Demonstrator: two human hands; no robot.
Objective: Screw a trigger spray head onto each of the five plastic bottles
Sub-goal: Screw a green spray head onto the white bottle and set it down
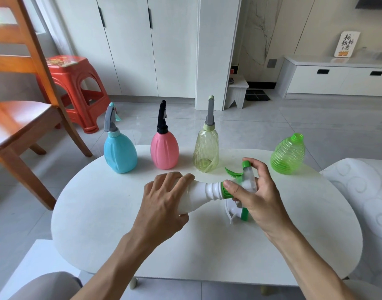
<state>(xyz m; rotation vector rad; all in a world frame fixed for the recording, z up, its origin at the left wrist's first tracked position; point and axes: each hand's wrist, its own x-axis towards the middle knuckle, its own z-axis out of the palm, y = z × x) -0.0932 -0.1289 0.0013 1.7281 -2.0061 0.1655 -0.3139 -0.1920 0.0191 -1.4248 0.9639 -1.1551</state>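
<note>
My left hand [164, 204] grips the body of a white bottle [204, 192] held sideways above the white table [112, 230]. My right hand [256, 193] is wrapped around a green and clear trigger spray head [246, 176] seated on that bottle's neck, thumb on the green collar. A second white and green spray head [236, 211] lies on the table under my right hand. At the back stand a blue bottle [120, 153], a pink bottle [164, 150] and a pale yellow bottle [206, 151], each with a spray head on. A green ribbed bottle [288, 154] stands at the right with a bare neck.
A wooden chair [23, 109] and a red plastic stool [74, 89] stand to the left of the table. White cabinets line the back wall. A white cushioned seat [367, 208] sits at the table's right edge.
</note>
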